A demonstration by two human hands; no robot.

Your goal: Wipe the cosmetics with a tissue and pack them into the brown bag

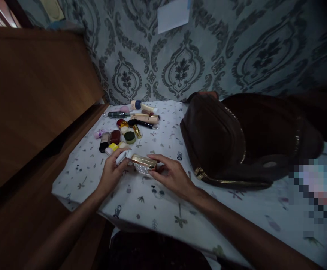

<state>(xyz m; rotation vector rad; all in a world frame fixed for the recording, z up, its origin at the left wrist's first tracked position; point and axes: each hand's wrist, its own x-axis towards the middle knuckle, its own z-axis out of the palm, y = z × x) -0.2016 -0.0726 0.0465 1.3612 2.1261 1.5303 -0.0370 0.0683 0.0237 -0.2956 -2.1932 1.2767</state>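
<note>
A small gold case [143,162] with a glittery side is between my hands, above the front part of the table. My right hand [172,174] grips its right end between thumb and fingers. Pinched in my left hand [111,172] is a crumpled white piece [123,156], like tissue or cloth, against the case's left end. Just beyond my left hand lie cosmetics, among them a green-lidded round jar [130,137], a dark red bottle [115,137], a black-capped bottle [104,142] and a yellow item [113,147].
An open brown bag [212,138] stands on the right of the patterned white tablecloth [157,210]. Farther back lie a dark green tube [118,114], a beige tube [148,119] and a black brush-like item [143,123]. A wooden panel [36,86] borders the left; a patterned wall [177,71] rises behind.
</note>
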